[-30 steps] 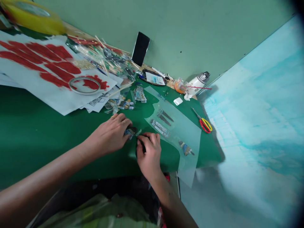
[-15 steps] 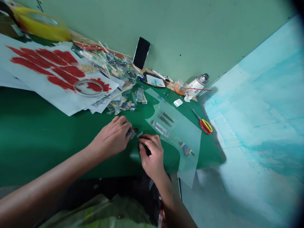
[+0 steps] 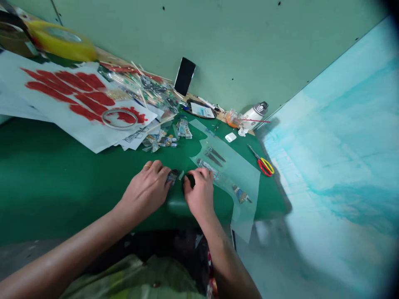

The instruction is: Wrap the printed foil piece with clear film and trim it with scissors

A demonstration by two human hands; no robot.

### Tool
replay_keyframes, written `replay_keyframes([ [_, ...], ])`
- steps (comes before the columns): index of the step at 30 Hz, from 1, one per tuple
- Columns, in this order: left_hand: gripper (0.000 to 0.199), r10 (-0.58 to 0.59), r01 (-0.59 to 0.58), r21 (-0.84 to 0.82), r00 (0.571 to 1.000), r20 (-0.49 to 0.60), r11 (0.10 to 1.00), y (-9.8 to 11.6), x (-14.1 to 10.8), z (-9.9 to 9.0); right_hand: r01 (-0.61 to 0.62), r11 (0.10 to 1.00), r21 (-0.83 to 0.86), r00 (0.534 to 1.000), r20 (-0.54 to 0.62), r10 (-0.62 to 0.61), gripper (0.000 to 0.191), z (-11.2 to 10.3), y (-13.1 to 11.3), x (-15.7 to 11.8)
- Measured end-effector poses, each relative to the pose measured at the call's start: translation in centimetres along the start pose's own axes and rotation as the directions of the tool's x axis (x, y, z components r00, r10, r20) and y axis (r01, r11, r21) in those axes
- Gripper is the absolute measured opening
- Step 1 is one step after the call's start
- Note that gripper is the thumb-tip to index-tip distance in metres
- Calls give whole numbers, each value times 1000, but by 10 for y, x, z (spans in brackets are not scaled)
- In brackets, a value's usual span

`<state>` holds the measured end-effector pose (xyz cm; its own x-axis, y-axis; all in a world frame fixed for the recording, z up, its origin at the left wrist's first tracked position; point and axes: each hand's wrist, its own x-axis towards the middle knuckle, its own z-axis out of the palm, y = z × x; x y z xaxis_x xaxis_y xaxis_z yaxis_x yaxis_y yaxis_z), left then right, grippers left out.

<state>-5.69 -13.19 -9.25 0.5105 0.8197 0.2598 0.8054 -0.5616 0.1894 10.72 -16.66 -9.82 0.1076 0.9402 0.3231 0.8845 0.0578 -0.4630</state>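
My left hand (image 3: 149, 182) is closed around a small printed cut-out (image 3: 172, 177) with a dark upper end, held low over the green table. Just right of it a thin pale strip (image 3: 181, 175) sticks up between my two hands. My right hand (image 3: 201, 187) is curled beside the strip, thumb and fingertips bent toward each other; what they pinch, if anything, is hidden. Right of this hand lies a translucent sheet (image 3: 229, 166) bearing several printed pieces, among them a blue and tan figure (image 3: 241, 194) and two dark strips (image 3: 215, 156).
Behind my hands lie a pile of cut-outs (image 3: 160, 141) and papers with red paint (image 3: 75, 137), topped by a tape roll (image 3: 119, 126). Scissors (image 3: 264, 165) rest at the right. A phone (image 3: 185, 77) leans on the wall, near a white bottle (image 3: 254, 116).
The view has shifted slightly. My right fingers have curled in more, and their tips have risen to the level of the pale strip. My left hand still grips the cut-out.
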Motion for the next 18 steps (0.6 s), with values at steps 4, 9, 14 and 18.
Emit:
replay_keyframes([
  [4, 13, 5, -3, 24, 996, -92, 1000, 3, -12, 2, 19, 1000, 12, 1000, 12, -20, 16, 1, -2, -1],
  [9, 17, 12, -8, 27, 988, -154, 1000, 12, -32, -2, 27, 999, 48, 999, 24, -28, 17, 1, -8, -12],
  [14, 20, 1, 9, 41, 973, -233, 999, 15, -51, -1, 42, 995, 93, 999, 12, -43, 17, 1, -12, -27],
  [18, 19, 8, 9, 67, 966, -257, 998, 15, -55, 3, 56, 985, 166, 998, -6, -56, 20, -1, -13, -34],
])
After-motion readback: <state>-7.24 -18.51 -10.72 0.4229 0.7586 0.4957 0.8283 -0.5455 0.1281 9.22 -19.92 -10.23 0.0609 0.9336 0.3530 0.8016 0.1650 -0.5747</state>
